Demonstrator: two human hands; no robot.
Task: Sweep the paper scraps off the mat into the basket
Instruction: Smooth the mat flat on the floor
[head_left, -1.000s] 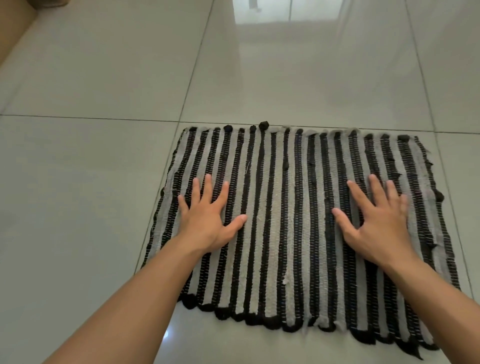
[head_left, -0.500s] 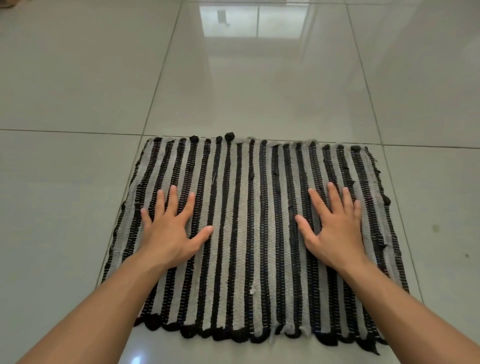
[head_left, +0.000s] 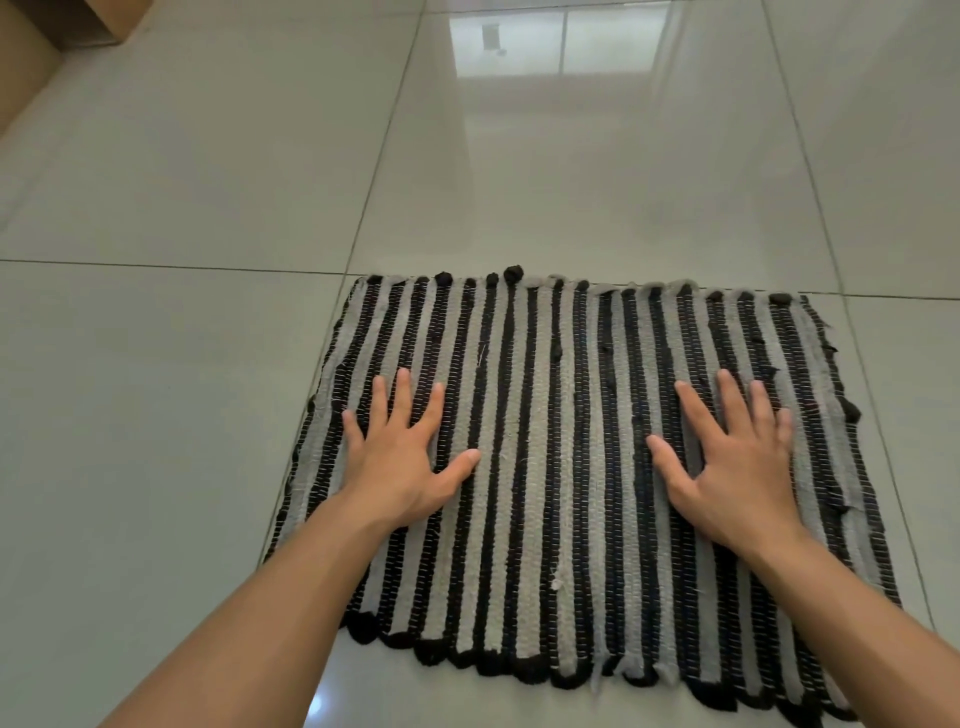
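Your left hand (head_left: 397, 462) is flat on the mat (head_left: 561, 467), palm down, fingers (head_left: 404, 395) spread wide and gripping nothing, thumb pointing in toward the middle stripes. It sits on the left third of the mat, close to that side's edge. Your right hand (head_left: 737, 467) mirrors it on the right third, palm down too, fingers (head_left: 730, 397) fanned open and empty, with a slight blur at the outer fingertips. The two hands are well apart, bare weave between them. The mat itself lies flat on the glossy tiled floor (head_left: 182, 415), black and grey stripes running away from you, knotted dark tufts along the far edge and a scalloped black fringe along the near one. A small pale fleck (head_left: 557, 583) sits on a grey stripe near the front centre; whether it is paper or loose thread, you cannot tell from here. A brown cardboard box (head_left: 31, 57) pokes in at the top left corner, well away from the mat. A window reflection (head_left: 561, 44) glares on the tiles ahead.
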